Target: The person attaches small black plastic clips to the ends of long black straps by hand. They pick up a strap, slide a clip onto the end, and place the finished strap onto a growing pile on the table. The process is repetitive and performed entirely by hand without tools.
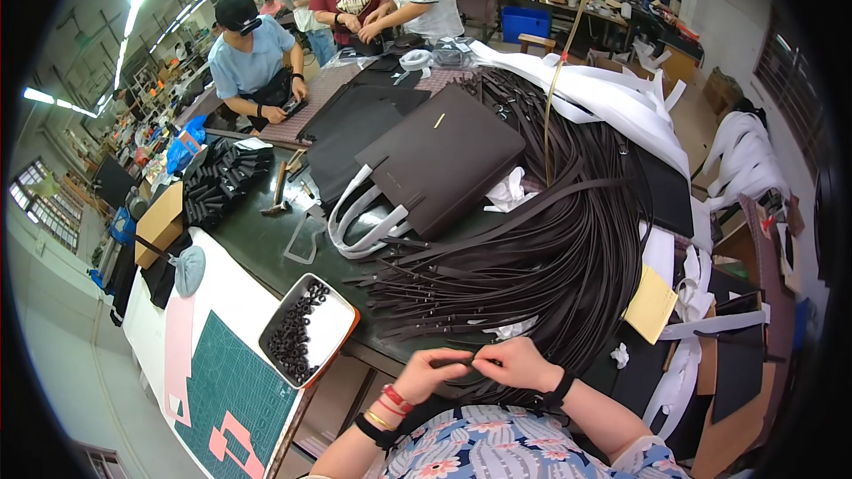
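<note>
In front of my body both hands meet at the table's near edge. My left hand (433, 376) is closed, its thumb and fingertips pinching the end of a thin dark strap (461, 361). My right hand (524, 365) is closed on the same spot from the other side. The fingers cover most of that piece. Just beyond the hands a large heap of long dark brown straps (559, 275) fans across the table, with small metal parts near some ends. To the left, a white tray (334, 324) holds many small black loops (297, 333).
A dark brown handbag (444, 155) with wrapped handles lies beyond the straps. A hammer (280, 186), black bundles (226, 182) and a green cutting mat (235, 390) are left. White strips (595, 93) and a yellow pad (651, 303) are right. Several people work across the table.
</note>
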### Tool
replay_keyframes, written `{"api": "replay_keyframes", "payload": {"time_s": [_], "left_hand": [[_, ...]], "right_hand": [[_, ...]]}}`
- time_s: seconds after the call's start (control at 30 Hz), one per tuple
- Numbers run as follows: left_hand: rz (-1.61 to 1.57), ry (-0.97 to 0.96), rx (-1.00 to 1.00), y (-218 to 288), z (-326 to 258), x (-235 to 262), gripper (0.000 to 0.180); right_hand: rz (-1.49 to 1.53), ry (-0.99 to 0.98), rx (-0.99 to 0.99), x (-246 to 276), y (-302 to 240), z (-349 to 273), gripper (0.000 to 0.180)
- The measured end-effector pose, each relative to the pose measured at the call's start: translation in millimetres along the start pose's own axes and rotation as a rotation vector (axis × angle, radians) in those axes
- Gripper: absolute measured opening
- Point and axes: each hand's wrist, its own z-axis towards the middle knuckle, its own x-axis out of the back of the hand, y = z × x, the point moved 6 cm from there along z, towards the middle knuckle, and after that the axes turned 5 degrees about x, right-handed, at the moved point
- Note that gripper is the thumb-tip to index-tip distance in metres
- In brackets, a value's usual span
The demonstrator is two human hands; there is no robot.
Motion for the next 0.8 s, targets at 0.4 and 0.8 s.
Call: {"api": "replay_keyframes", "payload": {"time_s": [0.4,0.8], "left_hand": [[-0.835,0.017,-0.011,-37,26,8,0.028],[-0.349,0.095,0.146,-32,43,-22,0.022]], "right_hand": [[-0.049,0.235,0.095,18,15,-7,0.018],[-0.047,0.246,0.168,5,23,-9,0.027]]}}
